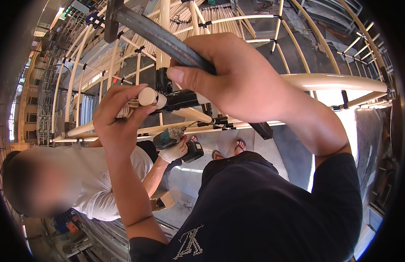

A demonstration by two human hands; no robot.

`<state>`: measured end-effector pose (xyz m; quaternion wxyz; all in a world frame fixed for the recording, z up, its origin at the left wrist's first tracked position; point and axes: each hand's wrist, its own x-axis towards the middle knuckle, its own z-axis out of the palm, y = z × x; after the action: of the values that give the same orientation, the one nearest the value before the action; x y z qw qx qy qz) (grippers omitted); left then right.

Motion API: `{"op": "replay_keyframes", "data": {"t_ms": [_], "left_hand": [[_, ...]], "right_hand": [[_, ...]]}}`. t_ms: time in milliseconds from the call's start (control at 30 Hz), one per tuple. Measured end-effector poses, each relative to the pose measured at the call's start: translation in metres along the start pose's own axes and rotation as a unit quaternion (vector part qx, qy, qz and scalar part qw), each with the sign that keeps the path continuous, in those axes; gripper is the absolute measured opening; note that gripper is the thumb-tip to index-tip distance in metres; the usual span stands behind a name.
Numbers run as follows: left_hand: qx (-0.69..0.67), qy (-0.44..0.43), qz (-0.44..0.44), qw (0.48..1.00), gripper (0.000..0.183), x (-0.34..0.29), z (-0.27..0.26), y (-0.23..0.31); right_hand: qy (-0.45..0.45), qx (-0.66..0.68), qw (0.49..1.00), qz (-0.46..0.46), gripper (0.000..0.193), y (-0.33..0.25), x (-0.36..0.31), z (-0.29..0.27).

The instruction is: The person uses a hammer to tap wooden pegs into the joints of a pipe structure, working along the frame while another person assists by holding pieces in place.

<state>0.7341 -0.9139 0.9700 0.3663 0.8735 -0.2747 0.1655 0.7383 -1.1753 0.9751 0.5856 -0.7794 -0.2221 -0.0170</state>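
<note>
My right hand (pixel 241 83) is wrapped round the handle of a steel hammer (pixel 156 37), whose head is raised at the upper left. Its dark grip end shows below my wrist. Between the thumb and fingers of my left hand (pixel 117 118) is a cream round end cap (pixel 147 96), at the end of a black pipe joint (pixel 181 100). I cannot tell whether the cap is seated. Several more cream pieces (pixel 127 109) show in the left palm, partly hidden by the fingers. The joint clamps cream pipes, with an upright pipe (pixel 164 56) beside it.
At left, a co-worker's gloved hand (pixel 174 152) holds a cordless drill (pixel 167 137) below the frame, bit toward a lower joint. Cream pipe racking (pixel 237 18) with black joints spreads ahead. A thick cream pipe (pixel 337 81) extends right. A cardboard box (pixel 165 201) sits below.
</note>
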Motion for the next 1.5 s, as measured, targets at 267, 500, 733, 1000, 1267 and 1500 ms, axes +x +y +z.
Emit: {"op": "replay_keyframes", "data": {"t_ms": [267,500,733,1000,1267,1500], "left_hand": [[-0.027,-0.102,-0.091,0.990,0.030,0.011,-0.006,0.011],[-0.043,-0.156,-0.084,0.983,0.028,0.015,-0.007,0.002],[0.042,-0.154,-0.008,0.987,0.032,0.017,-0.014,-0.018],[-0.028,-0.161,-0.003,0.987,0.026,0.018,-0.010,-0.019],[0.032,-0.095,-0.047,0.994,0.033,0.005,-0.009,-0.001],[0.088,-0.120,-0.075,0.986,0.033,0.006,-0.019,0.031]], "right_hand": [[-0.002,-0.006,0.997,0.072,0.040,0.000,-0.004,-0.006],[0.018,-0.035,0.998,0.055,0.042,0.003,-0.015,-0.004],[0.055,0.064,0.995,0.057,0.036,0.006,-0.008,0.005],[0.079,0.108,0.983,0.126,0.031,0.019,0.013,0.001],[0.045,0.004,0.996,0.072,0.041,0.012,0.008,0.006],[0.011,-0.023,0.996,0.081,0.040,-0.003,0.006,0.007]]}}
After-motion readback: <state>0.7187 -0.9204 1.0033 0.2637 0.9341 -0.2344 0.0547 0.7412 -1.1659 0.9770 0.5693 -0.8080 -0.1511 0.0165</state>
